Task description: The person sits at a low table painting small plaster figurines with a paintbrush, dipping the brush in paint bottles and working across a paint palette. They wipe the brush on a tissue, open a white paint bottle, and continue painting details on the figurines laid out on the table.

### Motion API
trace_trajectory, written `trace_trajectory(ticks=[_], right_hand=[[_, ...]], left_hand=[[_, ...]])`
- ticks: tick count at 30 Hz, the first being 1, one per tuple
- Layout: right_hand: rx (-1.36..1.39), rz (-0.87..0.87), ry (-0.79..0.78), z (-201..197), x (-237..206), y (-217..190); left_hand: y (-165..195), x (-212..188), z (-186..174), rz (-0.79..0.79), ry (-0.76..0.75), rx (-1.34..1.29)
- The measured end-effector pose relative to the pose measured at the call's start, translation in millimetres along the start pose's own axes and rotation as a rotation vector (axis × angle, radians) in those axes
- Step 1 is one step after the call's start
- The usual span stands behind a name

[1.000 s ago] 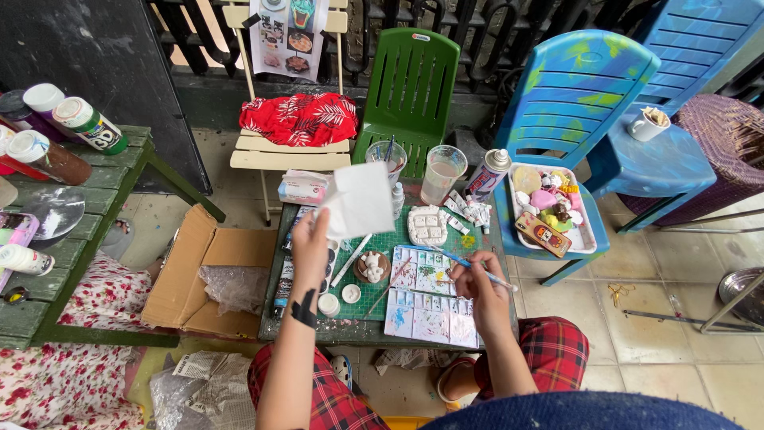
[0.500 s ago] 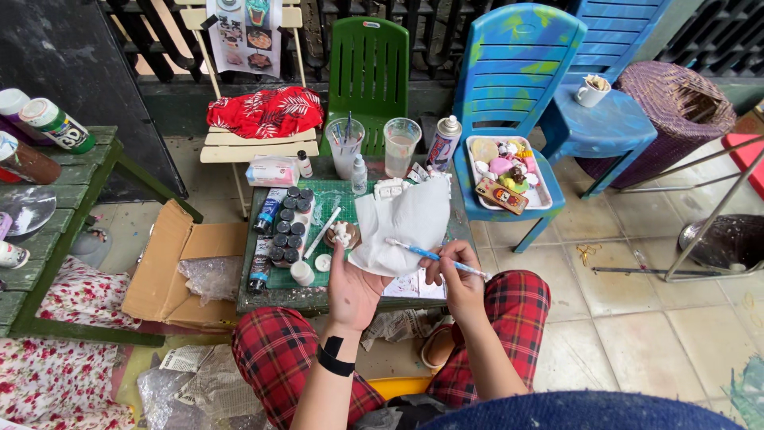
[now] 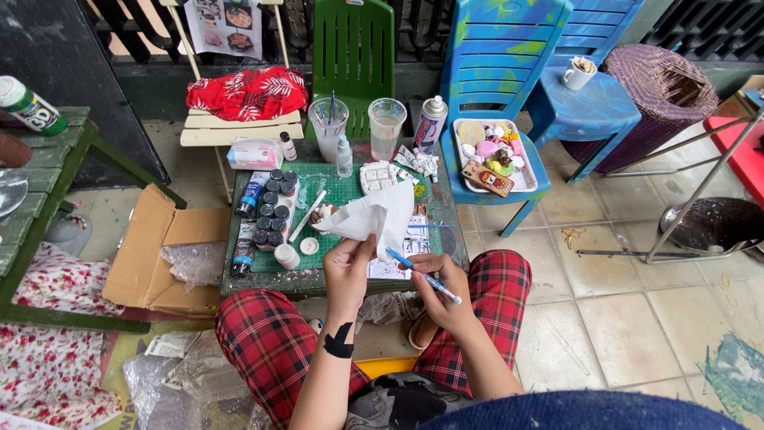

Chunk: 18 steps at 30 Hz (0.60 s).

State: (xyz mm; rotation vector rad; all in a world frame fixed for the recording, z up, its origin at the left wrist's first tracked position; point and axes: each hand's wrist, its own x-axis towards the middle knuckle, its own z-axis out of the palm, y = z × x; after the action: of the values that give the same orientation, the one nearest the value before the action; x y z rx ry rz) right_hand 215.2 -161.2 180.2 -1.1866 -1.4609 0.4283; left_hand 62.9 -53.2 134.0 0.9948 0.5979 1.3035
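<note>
My left hand [image 3: 348, 275] holds a crumpled white tissue [image 3: 372, 216] above the near edge of a small low table [image 3: 263, 280]. My right hand [image 3: 440, 291] grips a thin blue paintbrush [image 3: 422, 275], whose tip points up and left toward the tissue. Both hands hover over my lap in red plaid trousers. On the table lies a green cutting mat [image 3: 342, 191] with several small dark paint pots [image 3: 269, 216], a white paint palette [image 3: 377, 175] and printed sheets [image 3: 414, 231] partly hidden by the tissue.
Two clear cups [image 3: 387, 126], a spray can [image 3: 430, 121] and a small bottle [image 3: 344, 156] stand at the table's far edge. A blue chair [image 3: 493, 72] bears a white tray of small figures [image 3: 495, 155]. An open cardboard box [image 3: 155, 251] lies left; a green bench [image 3: 40, 199] stands further left.
Both hands drew back from over the table toward my lap. The tissue came along in my left hand, and the brush tip now sits at the tissue.
</note>
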Motion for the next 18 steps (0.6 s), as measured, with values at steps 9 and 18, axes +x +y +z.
trace_trajectory(ticks=[9, 18], right_hand=[[0.030, -0.017, -0.082, 29.3, -0.3, 8.1], [0.376, 0.275, -0.075, 56.4, -12.7, 35.7]], left_hand=[[8.9, -17.5, -27.0, -0.049, 0.166, -0.116], [-15.4, -40.4, -54.1, -0.063, 0.320, 0.150]])
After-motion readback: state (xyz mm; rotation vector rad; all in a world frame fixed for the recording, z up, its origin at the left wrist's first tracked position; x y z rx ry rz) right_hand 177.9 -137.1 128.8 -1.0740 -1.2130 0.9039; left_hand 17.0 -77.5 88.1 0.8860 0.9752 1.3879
